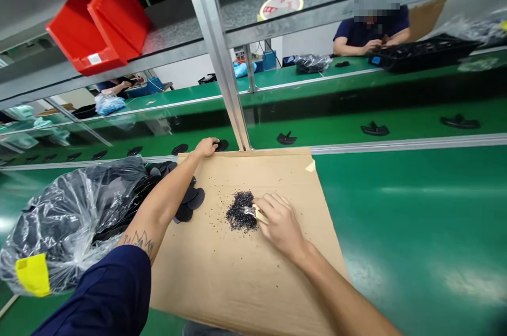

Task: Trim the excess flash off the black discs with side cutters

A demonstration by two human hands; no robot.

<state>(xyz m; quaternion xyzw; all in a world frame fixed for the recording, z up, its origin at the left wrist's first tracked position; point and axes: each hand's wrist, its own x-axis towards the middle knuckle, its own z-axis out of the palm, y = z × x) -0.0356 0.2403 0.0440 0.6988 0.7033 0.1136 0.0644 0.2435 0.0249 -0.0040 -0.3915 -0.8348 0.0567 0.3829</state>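
My left hand (206, 147) reaches out past the far edge of a brown cardboard sheet (253, 257), its fingers closed on a black disc-shaped part (222, 145) at the conveyor belt's edge. My right hand (279, 220) rests on the cardboard, pinching a small metal tool (250, 211) whose tip is in a heap of tiny black pieces (240, 212). Several black discs (190, 202) lie between my left forearm and the heap. A clear plastic bag (71, 220) full of black parts sits at the left.
The green conveyor belt (396, 114) carries spaced black parts (374, 129). An aluminium post (222, 61) rises beyond the cardboard. A red bin (101, 21) sits on the upper shelf. Another person (372, 32) works at a black tray (423, 53) across the belt.
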